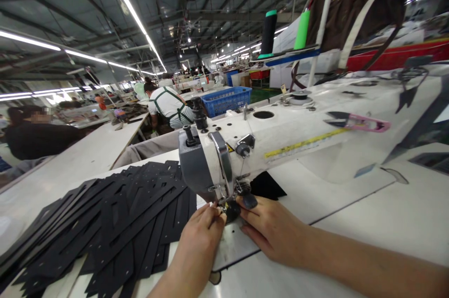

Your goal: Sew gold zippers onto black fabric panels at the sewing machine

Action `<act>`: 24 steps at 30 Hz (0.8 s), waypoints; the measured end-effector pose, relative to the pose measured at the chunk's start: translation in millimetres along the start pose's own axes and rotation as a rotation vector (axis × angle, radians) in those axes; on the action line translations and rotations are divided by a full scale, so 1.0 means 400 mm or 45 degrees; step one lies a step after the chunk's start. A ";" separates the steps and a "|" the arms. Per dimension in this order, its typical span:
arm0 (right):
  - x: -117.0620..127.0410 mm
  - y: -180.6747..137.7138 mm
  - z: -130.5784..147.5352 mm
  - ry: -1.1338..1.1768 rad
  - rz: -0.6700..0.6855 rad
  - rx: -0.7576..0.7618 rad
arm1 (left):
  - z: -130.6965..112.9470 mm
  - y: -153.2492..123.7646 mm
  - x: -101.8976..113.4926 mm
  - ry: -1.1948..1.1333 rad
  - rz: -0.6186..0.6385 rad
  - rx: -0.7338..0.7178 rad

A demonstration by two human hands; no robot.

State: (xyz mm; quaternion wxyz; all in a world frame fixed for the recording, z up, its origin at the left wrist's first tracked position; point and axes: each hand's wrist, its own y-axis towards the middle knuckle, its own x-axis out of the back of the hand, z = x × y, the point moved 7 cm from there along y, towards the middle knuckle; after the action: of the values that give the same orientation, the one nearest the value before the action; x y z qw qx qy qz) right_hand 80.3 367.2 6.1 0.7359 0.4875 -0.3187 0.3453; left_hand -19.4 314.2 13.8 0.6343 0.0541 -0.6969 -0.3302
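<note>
At the needle of a white sewing machine point(298, 136), both hands hold a small black piece point(231, 212) of flat material under the presser foot. My left hand point(201, 239) is closed, its thumb and fingers pinched together at the piece's left edge, where something small and white shows. From the right, my right hand point(271, 228) grips the other edge. Its fingertips are partly hidden beside a dark knob-like part of the machine. Black material point(268, 185) also shows behind the needle.
Many black strips with slots and small holes point(136, 214) lie heaped on the left of the table. Pink-handled thread snips point(358, 121) rest on the machine arm. Black point(269, 33) and green thread cones point(302, 30) stand above. A blue basket point(226, 100) and a co-worker point(170, 104) are beyond.
</note>
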 end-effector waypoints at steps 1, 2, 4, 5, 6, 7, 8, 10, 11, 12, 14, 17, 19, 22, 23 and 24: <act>0.000 0.000 0.001 0.001 0.002 0.003 | 0.000 0.000 0.003 -0.012 -0.019 0.004; -0.001 0.000 0.001 0.002 0.009 0.003 | -0.001 -0.001 0.006 -0.019 -0.037 0.006; -0.003 0.000 0.000 -0.001 0.030 -0.009 | -0.001 -0.005 0.011 -0.027 -0.073 0.013; -0.004 0.000 0.000 -0.004 0.042 -0.016 | 0.000 -0.007 0.011 -0.028 -0.088 0.020; -0.006 0.000 -0.001 -0.007 0.054 -0.024 | 0.002 -0.010 0.010 -0.027 -0.100 0.032; -0.007 0.000 -0.002 -0.013 0.064 -0.033 | 0.005 -0.013 0.009 -0.023 -0.117 0.044; -0.008 0.000 -0.004 -0.018 0.069 -0.041 | 0.008 -0.015 0.007 -0.016 -0.130 0.057; -0.007 0.000 -0.006 -0.020 0.063 -0.053 | 0.014 -0.016 0.003 -0.009 -0.140 0.083; -0.006 0.001 -0.007 -0.014 0.054 -0.058 | 0.016 -0.015 0.000 -0.015 -0.134 0.096; -0.005 0.002 -0.007 -0.004 0.045 -0.061 | 0.018 -0.013 -0.001 -0.028 -0.121 0.110; -0.003 0.004 -0.006 0.020 0.035 -0.072 | 0.017 -0.007 -0.002 -0.057 -0.092 0.127; -0.008 0.006 -0.003 0.038 0.031 -0.085 | 0.011 0.001 0.004 -0.081 -0.075 0.147; -0.013 0.007 -0.005 0.045 0.026 -0.088 | 0.009 0.002 0.007 -0.086 -0.082 0.156; -0.012 0.011 -0.029 0.021 0.007 -0.071 | 0.013 0.000 0.004 -0.093 -0.096 0.156; -0.006 0.013 -0.043 -0.032 -0.001 -0.074 | 0.018 -0.002 0.002 -0.093 -0.094 0.157; 0.004 0.013 -0.060 -0.123 -0.010 -0.095 | 0.022 -0.003 0.001 -0.091 -0.090 0.157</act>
State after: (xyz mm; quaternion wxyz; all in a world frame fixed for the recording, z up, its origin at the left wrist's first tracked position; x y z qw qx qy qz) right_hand 80.2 391.6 2.3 0.7388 0.4769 -0.3645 0.3064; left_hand -28.0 316.5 13.6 0.5925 0.1058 -0.7358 -0.3104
